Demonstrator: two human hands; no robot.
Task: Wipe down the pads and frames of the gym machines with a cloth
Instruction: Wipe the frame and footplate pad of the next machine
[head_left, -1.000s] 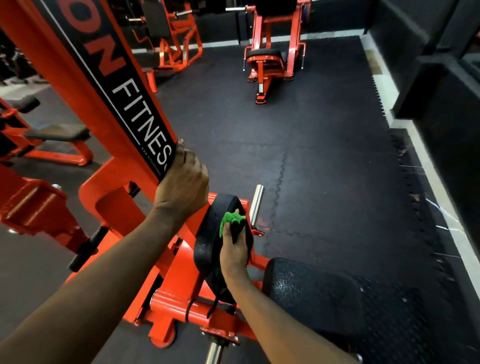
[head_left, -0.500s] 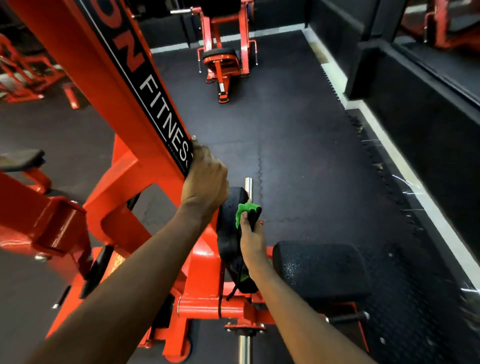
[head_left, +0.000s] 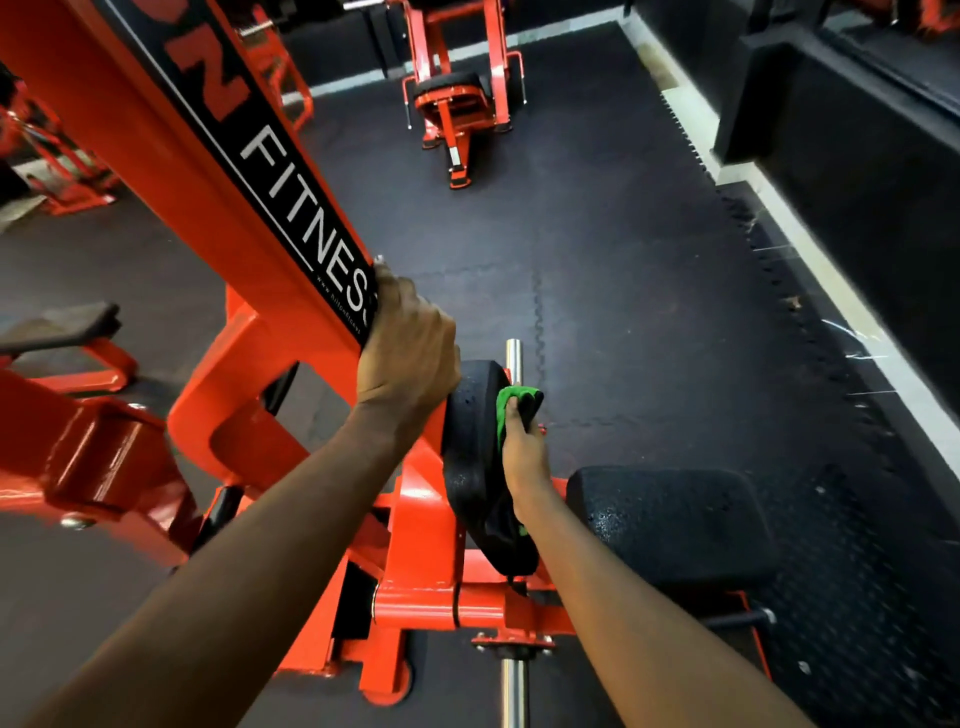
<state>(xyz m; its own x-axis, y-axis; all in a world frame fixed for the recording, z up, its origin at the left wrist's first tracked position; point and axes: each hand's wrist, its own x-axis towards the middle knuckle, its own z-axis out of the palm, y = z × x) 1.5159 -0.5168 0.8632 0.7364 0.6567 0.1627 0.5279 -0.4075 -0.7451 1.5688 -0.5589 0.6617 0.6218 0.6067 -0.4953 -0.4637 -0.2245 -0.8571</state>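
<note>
- Dark rubber floor mats (head_left: 623, 249) lie under the orange machines.
- Left hand (head_left: 410, 348) is curled round the slanted orange frame (head_left: 171, 156) (just below the FITNESS lettering).
- Right hand (head_left: 522, 457) grips the green cloth (head_left: 505, 410), pressing it against the upright black pad (head_left: 467, 467), left of the seat pad (head_left: 670, 525).

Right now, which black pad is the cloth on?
The upright pad by the frame: the right hand holds the cloth against it. The flat seat pad to its right is bare.

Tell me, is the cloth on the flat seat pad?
No, the right hand holds the green cloth against the upright pad; the seat pad lies apart to its right.
</note>
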